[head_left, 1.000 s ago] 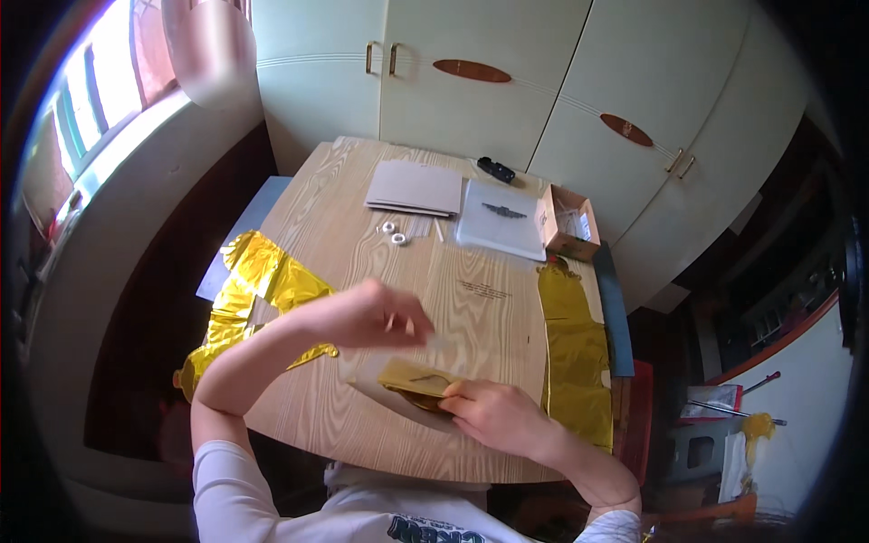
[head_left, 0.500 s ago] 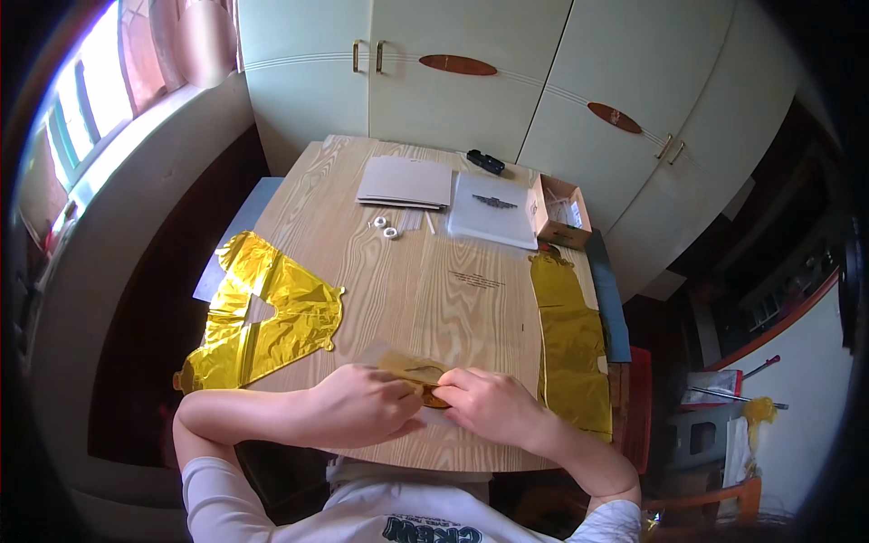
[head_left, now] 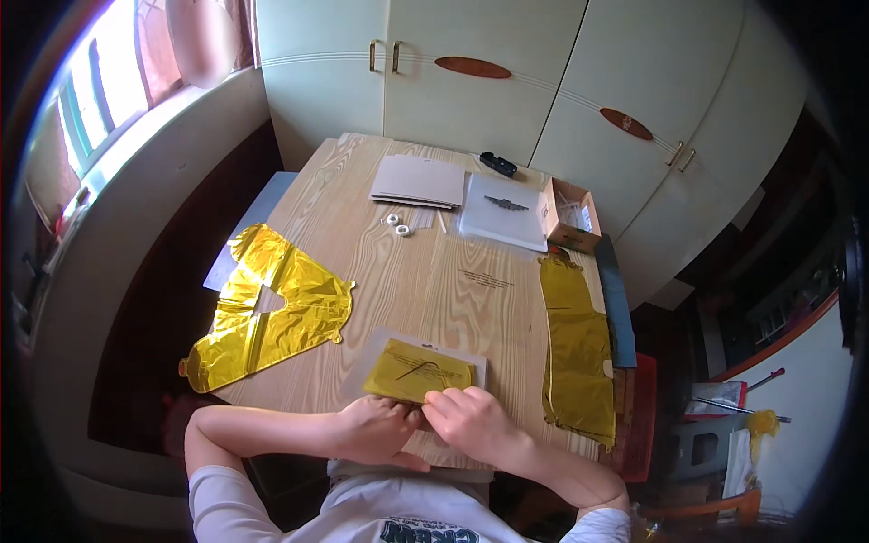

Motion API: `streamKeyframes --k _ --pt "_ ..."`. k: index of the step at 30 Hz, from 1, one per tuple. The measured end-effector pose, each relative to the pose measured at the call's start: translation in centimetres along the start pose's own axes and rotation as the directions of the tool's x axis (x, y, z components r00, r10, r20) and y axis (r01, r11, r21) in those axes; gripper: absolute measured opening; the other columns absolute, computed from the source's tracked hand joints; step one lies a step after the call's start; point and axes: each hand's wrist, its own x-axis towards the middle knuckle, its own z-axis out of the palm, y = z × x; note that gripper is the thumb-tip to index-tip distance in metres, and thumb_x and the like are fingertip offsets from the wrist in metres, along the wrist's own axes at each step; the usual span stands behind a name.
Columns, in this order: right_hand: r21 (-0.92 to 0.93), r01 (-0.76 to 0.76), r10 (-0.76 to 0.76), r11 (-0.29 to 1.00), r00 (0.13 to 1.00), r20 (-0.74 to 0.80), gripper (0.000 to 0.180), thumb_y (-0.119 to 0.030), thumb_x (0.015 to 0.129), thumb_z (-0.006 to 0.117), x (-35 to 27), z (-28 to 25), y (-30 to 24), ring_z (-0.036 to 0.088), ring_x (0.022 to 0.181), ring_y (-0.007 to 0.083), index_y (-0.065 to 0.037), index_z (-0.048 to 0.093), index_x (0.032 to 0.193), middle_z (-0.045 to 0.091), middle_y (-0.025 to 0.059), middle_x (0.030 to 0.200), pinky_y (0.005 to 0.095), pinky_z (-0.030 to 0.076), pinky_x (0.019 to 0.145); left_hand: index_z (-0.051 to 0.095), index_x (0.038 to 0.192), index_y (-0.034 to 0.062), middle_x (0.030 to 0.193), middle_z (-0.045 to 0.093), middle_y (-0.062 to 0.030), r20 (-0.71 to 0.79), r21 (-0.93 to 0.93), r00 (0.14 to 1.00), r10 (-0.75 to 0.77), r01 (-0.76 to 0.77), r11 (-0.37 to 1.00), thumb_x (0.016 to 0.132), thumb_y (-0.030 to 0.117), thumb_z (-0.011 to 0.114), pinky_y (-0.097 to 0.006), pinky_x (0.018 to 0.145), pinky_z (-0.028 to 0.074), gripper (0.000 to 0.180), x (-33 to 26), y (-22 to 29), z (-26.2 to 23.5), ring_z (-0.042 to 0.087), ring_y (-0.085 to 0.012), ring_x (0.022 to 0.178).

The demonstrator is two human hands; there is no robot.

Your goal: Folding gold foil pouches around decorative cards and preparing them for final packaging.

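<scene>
A folded gold foil balloon (head_left: 420, 369) lies at the table's near edge, with dark lines on its upper face. Beneath it is a pale, flat card or sleeve (head_left: 358, 378) with a small slot at its far edge. Curled fingers of my left hand (head_left: 373, 429) press on the near-left edge of the folded foil. My right hand (head_left: 471, 423) pinches its near-right edge, thumb and fingertips close together. To the left a gold foil balloon (head_left: 308, 303) is spread flat. A longer gold foil piece (head_left: 576, 353) lies along the table's right side.
At the back of the table (head_left: 317, 195) are stacked grey cards (head_left: 418, 181), clear plastic sleeves (head_left: 498, 217), an open cardboard box (head_left: 572, 237) and a black object (head_left: 498, 164). Two small white rolls (head_left: 403, 231) lie near the cards. A red stool (head_left: 641, 421) stands at the right.
The folded foil has come into fuller view, lying flatter on the pale sheet. My hands have drawn back to its near edge. The whole view has shifted slightly.
</scene>
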Motion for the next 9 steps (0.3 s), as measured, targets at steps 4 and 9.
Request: streamKeyframes --k 4,9 --pt "-0.127 0.149 -0.169 0.981 0.971 -0.166 0.013 -0.020 0.079 0.060 -1.0 3.2 0.4 0.061 0.089 0.0128 -0.010 0.065 0.086 0.066 0.0041 0.101 0.0267 0.045 0.063 0.060 0.102 -0.0024 0.083 0.064 -0.0151 -0.104 -0.074 0.995 -0.002 -0.005 0.997 0.091 0.054 0.055 -0.038 0.071 0.054 0.058 -1.9 1.4 -1.0 0.067 -0.0292 0.076" --pt "-0.109 0.189 -0.200 0.976 0.975 -0.098 0.024 -0.020 0.082 0.060 -2.6 7.1 0.2 0.061 0.105 0.0204 -0.008 0.065 0.102 0.065 0.0085 0.120 0.0269 0.046 0.067 0.063 0.099 0.0108 0.080 0.062 -0.0093 -0.204 0.011 0.967 -0.152 0.158 0.987 0.091 0.034 0.061 -0.037 0.063 0.054 0.024 -1.2 -2.6 -0.3 0.067 -0.0235 0.078"
